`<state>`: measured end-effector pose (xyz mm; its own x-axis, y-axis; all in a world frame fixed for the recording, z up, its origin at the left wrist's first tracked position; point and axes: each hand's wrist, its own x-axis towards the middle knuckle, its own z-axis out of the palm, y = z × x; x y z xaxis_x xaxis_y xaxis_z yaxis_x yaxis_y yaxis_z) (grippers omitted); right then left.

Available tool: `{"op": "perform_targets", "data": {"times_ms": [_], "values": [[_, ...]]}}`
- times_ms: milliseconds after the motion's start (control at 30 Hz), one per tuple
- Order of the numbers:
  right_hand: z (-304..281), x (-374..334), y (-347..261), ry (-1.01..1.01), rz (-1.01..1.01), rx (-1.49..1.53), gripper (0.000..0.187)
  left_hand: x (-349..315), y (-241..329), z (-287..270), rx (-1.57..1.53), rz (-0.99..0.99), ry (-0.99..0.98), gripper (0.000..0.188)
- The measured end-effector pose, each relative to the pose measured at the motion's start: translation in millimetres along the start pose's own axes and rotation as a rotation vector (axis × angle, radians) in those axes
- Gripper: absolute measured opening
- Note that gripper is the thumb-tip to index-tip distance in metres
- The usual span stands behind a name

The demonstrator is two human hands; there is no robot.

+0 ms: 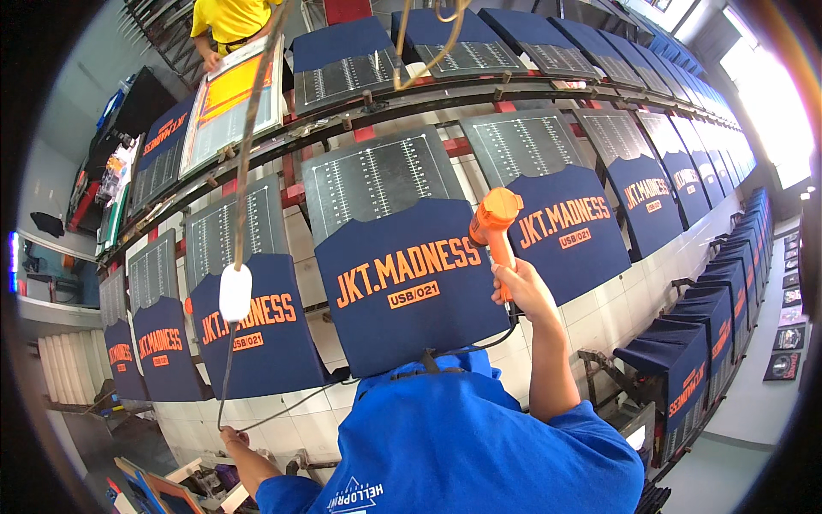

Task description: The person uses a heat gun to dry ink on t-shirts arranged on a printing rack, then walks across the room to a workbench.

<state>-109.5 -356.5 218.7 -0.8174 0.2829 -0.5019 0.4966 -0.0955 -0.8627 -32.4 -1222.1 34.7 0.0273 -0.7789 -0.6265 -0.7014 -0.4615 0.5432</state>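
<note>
My right hand point(526, 289) is closed around the handle of an orange heat gun point(494, 214), raised over the printing boards. Its head sits between two navy shirts with orange print, the middle shirt point(402, 308) and the shirt to its right point(569, 265). Low at the left, my left hand point(234, 437) is closed on a dark power cord point(295, 403). The cord runs up from it to a white hanging socket point(235, 293) and also across toward my waist. Each shirt is laid on a dark board point(377, 180) with white ruler marks.
Across the rails, a person in a yellow shirt point(229, 21) holds a printing screen frame point(233, 98). A far row of boards point(342, 81) carries navy shirts. More printed shirts point(676, 351) hang over boards at the right. Hanging cords point(250, 128) cross the space ahead.
</note>
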Motion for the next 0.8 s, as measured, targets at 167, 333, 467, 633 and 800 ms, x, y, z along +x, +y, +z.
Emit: {"op": "perform_targets", "data": {"times_ms": [167, 333, 467, 633, 800], "values": [[9, 1, -12, 0.020, 0.004, 0.012, 0.027, 1, 23, 35, -0.183, 0.112, 0.097, 0.032], [12, 7, -14, 0.004, 0.033, 0.010, 0.025, 22, 86, 39, -0.212, 0.123, 0.116, 0.040], [20, -4, -19, 0.038, 0.024, -0.072, 0.025, -6, 71, 91, -0.028, 0.219, 0.157, 0.075], [13, -16, -13, 0.069, 0.075, -0.010, 0.026, 13, 83, 97, 0.607, 0.727, 0.425, 0.092], [17, -24, -11, 0.119, 0.045, -0.033, 0.023, -22, 67, 111, 0.683, 0.866, 0.374, 0.079]]}}
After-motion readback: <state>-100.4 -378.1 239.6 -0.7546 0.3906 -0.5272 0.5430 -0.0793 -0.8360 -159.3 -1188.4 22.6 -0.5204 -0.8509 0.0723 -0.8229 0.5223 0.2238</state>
